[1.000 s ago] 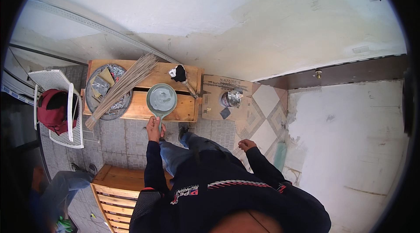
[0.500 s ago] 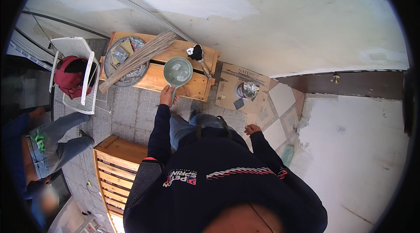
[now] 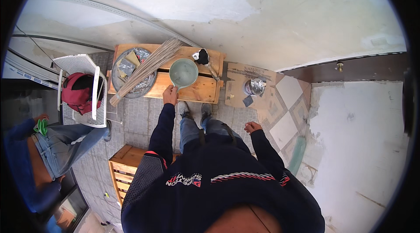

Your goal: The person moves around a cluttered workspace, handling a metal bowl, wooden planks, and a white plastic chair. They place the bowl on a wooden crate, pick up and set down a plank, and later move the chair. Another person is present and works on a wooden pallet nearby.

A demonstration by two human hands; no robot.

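My left hand (image 3: 170,95) is closed around the short handle of a pale green round dipper (image 3: 183,73). The dipper's bowl faces up over the front part of a low wooden bench (image 3: 192,93); whether it rests on the wood I cannot tell. To its right lies a brush-like tool (image 3: 212,72) with a wooden handle, beside a black cloth-like bundle (image 3: 201,56). On the left of the bench, a bundle of thin sticks (image 3: 146,70) lies across a round grey tray (image 3: 116,82) of scraps. My right hand (image 3: 252,127) hangs at my side, fingers curled, nothing visible in it.
Flattened cardboard (image 3: 236,73) under a tin (image 3: 255,86) lies right of the bench. A white chair (image 3: 81,63) with a red bag (image 3: 78,94) stands left. Another person (image 3: 43,158) is at the lower left, near a slatted wooden bench (image 3: 124,163). A wall (image 3: 245,22) runs behind.
My body has come nearer the bench, and both feet now show at its front edge. The left hand still grips the dipper. The other person's hand has moved to the green cloth.
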